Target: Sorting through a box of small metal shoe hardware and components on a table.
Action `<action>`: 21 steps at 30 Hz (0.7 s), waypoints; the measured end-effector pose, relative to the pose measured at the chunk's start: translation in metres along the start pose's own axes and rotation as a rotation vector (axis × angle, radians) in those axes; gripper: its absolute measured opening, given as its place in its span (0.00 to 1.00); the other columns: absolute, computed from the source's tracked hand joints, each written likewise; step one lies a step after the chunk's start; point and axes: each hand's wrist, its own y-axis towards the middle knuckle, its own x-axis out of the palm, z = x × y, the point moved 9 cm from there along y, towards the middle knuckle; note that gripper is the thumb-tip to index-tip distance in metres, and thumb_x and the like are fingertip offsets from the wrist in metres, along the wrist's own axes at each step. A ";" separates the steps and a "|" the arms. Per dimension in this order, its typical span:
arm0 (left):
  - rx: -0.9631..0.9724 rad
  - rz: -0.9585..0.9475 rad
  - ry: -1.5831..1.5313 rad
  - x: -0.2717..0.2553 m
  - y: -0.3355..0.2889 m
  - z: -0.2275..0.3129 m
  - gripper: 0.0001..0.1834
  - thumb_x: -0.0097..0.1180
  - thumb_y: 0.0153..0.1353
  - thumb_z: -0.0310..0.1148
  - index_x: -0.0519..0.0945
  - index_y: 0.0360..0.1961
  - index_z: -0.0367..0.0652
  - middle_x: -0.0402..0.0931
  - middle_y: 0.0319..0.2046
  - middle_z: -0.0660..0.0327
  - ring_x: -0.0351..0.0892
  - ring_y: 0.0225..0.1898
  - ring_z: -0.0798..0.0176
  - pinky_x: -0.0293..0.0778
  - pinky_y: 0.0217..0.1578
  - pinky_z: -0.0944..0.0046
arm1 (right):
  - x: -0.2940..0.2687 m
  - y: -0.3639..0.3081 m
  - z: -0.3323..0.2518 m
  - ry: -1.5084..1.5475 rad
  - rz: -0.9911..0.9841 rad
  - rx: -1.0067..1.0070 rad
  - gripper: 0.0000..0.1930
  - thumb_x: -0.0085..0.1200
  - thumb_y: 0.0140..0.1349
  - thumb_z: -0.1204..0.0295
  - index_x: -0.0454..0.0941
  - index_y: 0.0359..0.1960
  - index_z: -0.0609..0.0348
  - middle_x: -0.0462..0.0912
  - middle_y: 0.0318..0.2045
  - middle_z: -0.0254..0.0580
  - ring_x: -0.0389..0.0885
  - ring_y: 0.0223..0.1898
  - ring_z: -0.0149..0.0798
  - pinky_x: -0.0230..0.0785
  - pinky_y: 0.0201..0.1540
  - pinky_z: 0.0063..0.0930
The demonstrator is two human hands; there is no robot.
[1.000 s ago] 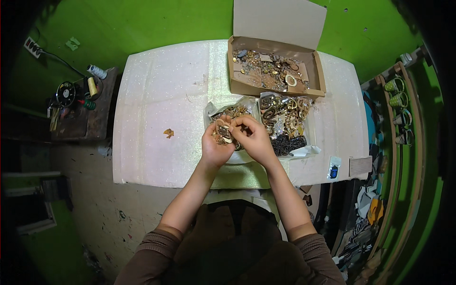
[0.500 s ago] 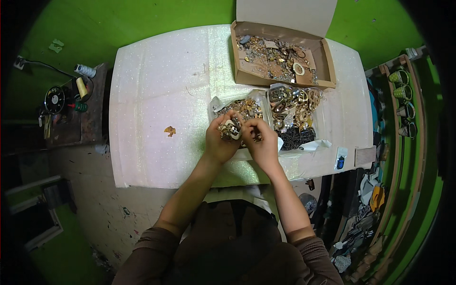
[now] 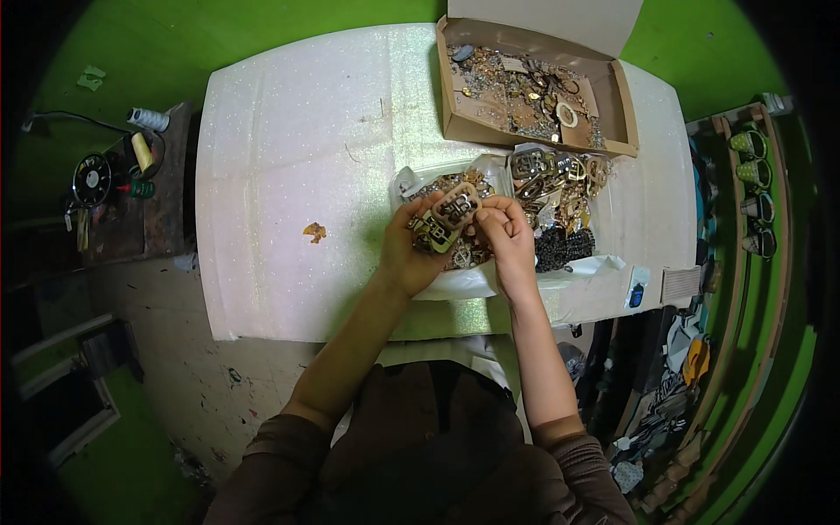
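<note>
My left hand (image 3: 405, 258) is closed around a small bunch of metal buckle-like ornaments (image 3: 431, 234), dark and gold-toned with raised shapes inside their frames. Just above them my right hand (image 3: 511, 241) pinches the edge of a rounded rectangular rose-gold ornament (image 3: 457, 206). Its lower edge overlaps the ornaments in my left palm. Beneath both hands lies an open clear plastic bag (image 3: 464, 282) of mixed metal trinkets, partly covered by my hands. Beside it on the right are more gold and silver ornaments (image 3: 560, 179) and a heap of black beads or chain (image 3: 560, 248) on plastic.
An open cardboard box (image 3: 451, 109) of small loose trinkets stands at the back right of the glittery white table (image 3: 280, 166). A brown-gold scrap (image 3: 314, 232) lies on the left. A dark side table (image 3: 157, 223) holds thread and a small fan (image 3: 92, 178). Shelving (image 3: 744, 262) runs along the right.
My hands have moved slightly apart. The rose-gold ornament now shows face-up between them, and the bunch in my left palm is more exposed. The whole view has shifted a little.
</note>
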 end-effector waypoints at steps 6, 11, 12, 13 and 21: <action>-0.014 -0.031 0.002 -0.002 0.007 0.001 0.12 0.41 0.57 0.35 0.73 0.39 0.44 0.73 0.38 0.59 0.73 0.42 0.61 0.71 0.43 0.60 | 0.002 0.008 0.007 -0.150 -0.078 0.080 0.07 0.51 0.55 0.76 0.74 0.34 0.65 0.76 0.23 0.31 0.69 0.25 0.19 0.60 0.28 0.12; 0.049 -0.023 -0.061 0.000 0.009 0.000 0.11 0.41 0.56 0.33 0.73 0.37 0.41 0.74 0.35 0.57 0.75 0.39 0.61 0.72 0.43 0.63 | 0.022 -0.011 -0.066 -0.806 -0.039 -0.600 0.07 0.55 0.48 0.76 0.75 0.29 0.64 0.74 0.22 0.41 0.72 0.22 0.35 0.64 0.26 0.23; 0.041 -0.032 -0.084 0.001 0.010 -0.003 0.11 0.41 0.56 0.33 0.73 0.36 0.41 0.74 0.35 0.57 0.74 0.39 0.61 0.71 0.43 0.62 | 0.022 -0.010 -0.062 -0.865 -0.080 -0.590 0.07 0.55 0.47 0.77 0.75 0.29 0.63 0.74 0.22 0.42 0.72 0.22 0.37 0.65 0.26 0.24; 0.054 -0.044 -0.081 0.002 0.008 -0.004 0.11 0.41 0.56 0.33 0.73 0.36 0.41 0.74 0.35 0.57 0.74 0.39 0.61 0.71 0.43 0.62 | 0.022 -0.010 -0.058 -0.923 -0.121 -0.580 0.07 0.55 0.47 0.77 0.75 0.29 0.63 0.74 0.22 0.44 0.72 0.22 0.40 0.65 0.26 0.25; 0.137 -0.099 0.106 0.018 -0.006 -0.022 0.18 0.33 0.59 0.38 0.67 0.47 0.42 0.68 0.46 0.53 0.68 0.47 0.55 0.64 0.51 0.56 | -0.005 -0.004 -0.050 -0.642 -0.122 -0.304 0.07 0.54 0.51 0.75 0.74 0.30 0.65 0.74 0.21 0.37 0.69 0.23 0.25 0.63 0.27 0.18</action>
